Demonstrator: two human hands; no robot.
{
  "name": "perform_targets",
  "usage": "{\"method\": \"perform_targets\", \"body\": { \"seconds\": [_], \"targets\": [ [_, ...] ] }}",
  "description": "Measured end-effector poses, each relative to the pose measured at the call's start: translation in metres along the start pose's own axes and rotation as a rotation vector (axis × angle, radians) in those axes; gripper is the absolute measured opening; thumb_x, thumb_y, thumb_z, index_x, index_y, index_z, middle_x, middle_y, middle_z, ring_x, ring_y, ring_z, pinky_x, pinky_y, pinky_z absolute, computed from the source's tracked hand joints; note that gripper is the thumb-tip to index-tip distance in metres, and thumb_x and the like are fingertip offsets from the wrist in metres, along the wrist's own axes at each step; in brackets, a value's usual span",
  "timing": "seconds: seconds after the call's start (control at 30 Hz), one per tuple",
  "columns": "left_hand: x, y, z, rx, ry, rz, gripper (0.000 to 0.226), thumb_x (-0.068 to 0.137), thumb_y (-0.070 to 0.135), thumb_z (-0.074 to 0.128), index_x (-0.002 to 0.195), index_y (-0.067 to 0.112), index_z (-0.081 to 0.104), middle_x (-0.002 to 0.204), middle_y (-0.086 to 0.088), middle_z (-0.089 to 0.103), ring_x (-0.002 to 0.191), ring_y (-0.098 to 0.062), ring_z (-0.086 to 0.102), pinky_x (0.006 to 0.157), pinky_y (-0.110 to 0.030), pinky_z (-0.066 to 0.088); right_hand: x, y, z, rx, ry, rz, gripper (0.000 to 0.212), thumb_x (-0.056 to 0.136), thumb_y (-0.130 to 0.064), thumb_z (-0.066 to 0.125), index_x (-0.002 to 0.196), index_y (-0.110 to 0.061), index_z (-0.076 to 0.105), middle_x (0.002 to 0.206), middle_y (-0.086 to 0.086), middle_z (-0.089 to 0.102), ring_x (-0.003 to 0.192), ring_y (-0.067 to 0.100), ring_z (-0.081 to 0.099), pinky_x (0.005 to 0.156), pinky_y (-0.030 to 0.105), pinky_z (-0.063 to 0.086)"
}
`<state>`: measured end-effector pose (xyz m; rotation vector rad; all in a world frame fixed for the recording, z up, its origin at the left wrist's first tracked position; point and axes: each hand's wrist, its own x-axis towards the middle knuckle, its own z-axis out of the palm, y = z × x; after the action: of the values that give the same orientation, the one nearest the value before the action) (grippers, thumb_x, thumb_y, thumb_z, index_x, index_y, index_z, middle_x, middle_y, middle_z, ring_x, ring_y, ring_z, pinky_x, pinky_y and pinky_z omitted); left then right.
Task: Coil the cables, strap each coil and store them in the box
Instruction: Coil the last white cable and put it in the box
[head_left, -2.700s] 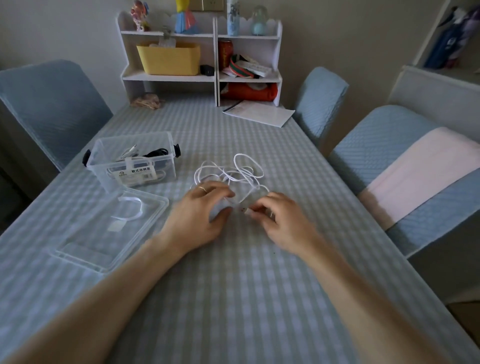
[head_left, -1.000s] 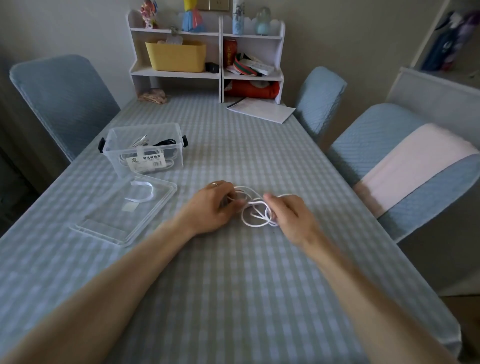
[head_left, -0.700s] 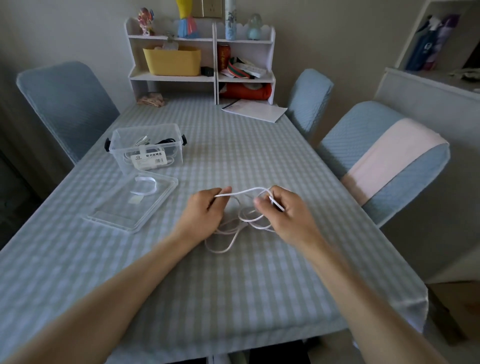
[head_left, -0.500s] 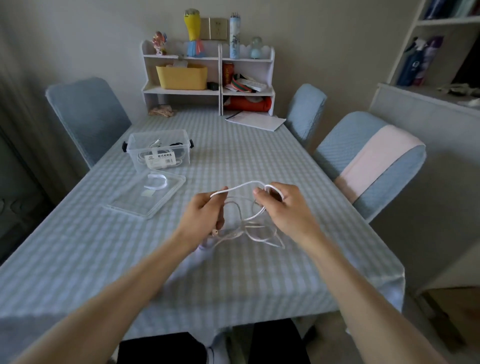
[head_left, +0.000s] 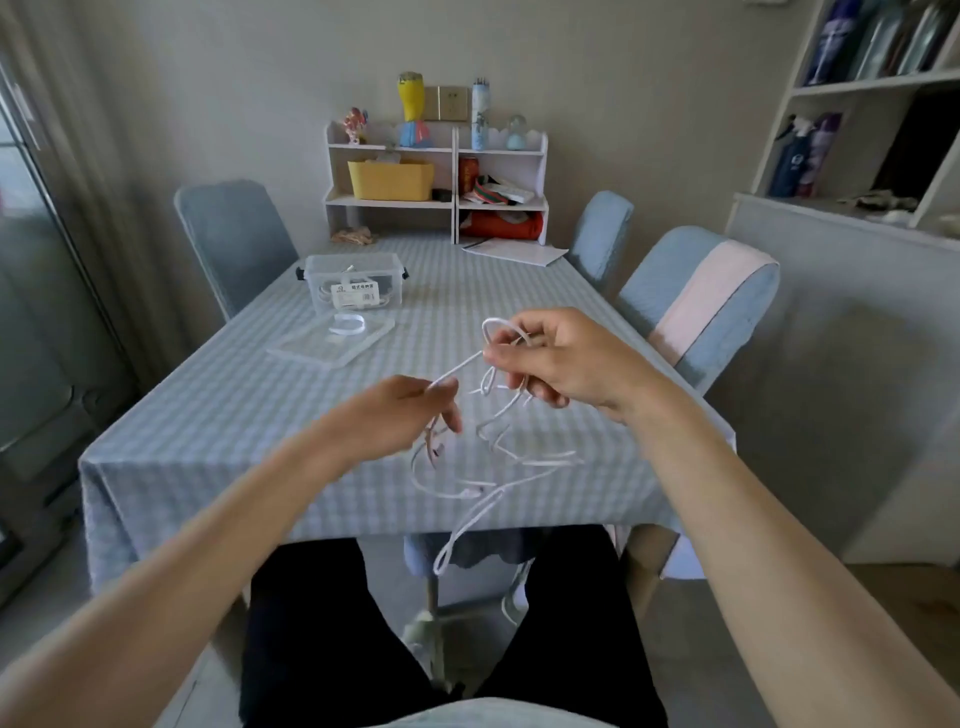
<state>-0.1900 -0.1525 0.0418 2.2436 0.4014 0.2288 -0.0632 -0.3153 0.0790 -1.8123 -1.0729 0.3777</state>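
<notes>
A thin white cable (head_left: 493, 470) hangs in loose, tangled loops in the air in front of the table's near edge. My right hand (head_left: 561, 361) pinches a small loop of it at the top, with more strands running through its curled fingers. Lower and to the left, my left hand (head_left: 400, 415) pinches the same cable, a short taut stretch running between the two hands. The longest loop dangles down to my knees. A clear plastic box (head_left: 355, 283) with cables inside stands far left on the table. Its clear lid (head_left: 332, 344) lies in front of it with a white strap (head_left: 347, 323) on top.
The table has a blue checked cloth (head_left: 218, 405). Blue-covered chairs stand at the left (head_left: 234, 244) and right (head_left: 696, 296). A white shelf unit (head_left: 436, 182) with a yellow bin and a sheet of paper (head_left: 514, 253) sit at the far end.
Both hands lifted the cable off the table and drew back toward me. The view pulled away from the table, and the loops now hang free below my hands.
</notes>
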Motion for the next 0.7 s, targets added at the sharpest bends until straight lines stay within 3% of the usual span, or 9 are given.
{"method": "perform_targets", "body": {
  "seconds": [0.07,0.17,0.23,0.3,0.43,0.53,0.7],
  "targets": [
    [-0.004,0.001,-0.008,0.086,0.079,0.017,0.044,0.102,0.044,0.040,0.081,0.025,0.073,0.095,-0.018,0.067,0.091,-0.029,0.065,0.090,-0.040,0.048,-0.009,0.006,-0.001,0.003,-0.040,0.006,0.017,0.093,-0.022,0.069,0.094,-0.005,0.067,0.075,0.004,0.071,0.057,0.013,0.060,0.045,0.024,0.044],
    [-0.009,0.001,-0.012,0.131,0.127,0.077,0.044,0.101,0.039,0.043,0.072,0.023,0.071,0.087,-0.014,0.070,0.077,-0.025,0.067,0.081,-0.040,0.051,-0.020,0.012,0.006,-0.092,-0.067,0.045,0.017,0.099,-0.021,0.059,0.095,-0.007,0.069,0.088,0.005,0.075,0.067,0.019,0.071,0.049,0.027,0.051],
    [-0.009,-0.002,-0.009,-0.116,0.169,0.114,0.046,0.102,0.029,0.046,0.063,0.011,0.064,0.073,-0.010,0.068,0.060,-0.021,0.060,0.060,-0.032,0.048,-0.022,0.016,0.015,-0.140,-0.001,0.043,0.023,0.103,-0.023,0.050,0.099,-0.010,0.069,0.091,0.002,0.075,0.066,0.018,0.072,0.049,0.026,0.052],
    [-0.005,-0.001,-0.010,-0.322,0.196,0.062,0.043,0.098,0.022,0.048,0.057,0.010,0.050,0.056,-0.007,0.052,0.047,-0.016,0.042,0.047,-0.026,0.033,-0.020,0.022,0.023,-0.211,-0.001,0.050,0.025,0.104,-0.025,0.046,0.098,-0.014,0.068,0.085,-0.001,0.075,0.061,0.016,0.071,0.048,0.025,0.049],
    [0.014,-0.014,-0.022,-0.724,0.265,-0.042,0.038,0.093,0.021,0.049,0.057,0.014,0.042,0.049,-0.001,0.033,0.044,-0.015,0.025,0.046,-0.025,0.022,-0.010,0.041,0.025,-0.237,0.103,0.065,0.028,0.105,-0.028,0.044,0.091,-0.018,0.067,0.069,-0.001,0.070,0.046,0.010,0.057,0.044,0.018,0.040],
    [0.026,-0.025,-0.021,-0.671,0.247,-0.105,0.030,0.093,0.020,0.048,0.063,0.013,0.049,0.048,-0.002,0.039,0.042,-0.015,0.025,0.044,-0.025,0.028,-0.002,0.052,0.025,-0.155,0.095,0.083,0.028,0.104,-0.027,0.046,0.093,-0.014,0.067,0.067,0.002,0.067,0.048,0.011,0.058,0.044,0.018,0.039],
    [0.050,-0.024,-0.029,-0.918,0.306,-0.067,0.023,0.089,0.015,0.048,0.066,0.014,0.050,0.051,0.000,0.039,0.041,-0.013,0.024,0.042,-0.023,0.027,0.031,0.056,0.033,-0.035,0.186,0.073,0.020,0.100,-0.025,0.054,0.089,-0.012,0.065,0.062,0.001,0.065,0.052,0.015,0.060,0.047,0.025,0.041]
  ]
}}
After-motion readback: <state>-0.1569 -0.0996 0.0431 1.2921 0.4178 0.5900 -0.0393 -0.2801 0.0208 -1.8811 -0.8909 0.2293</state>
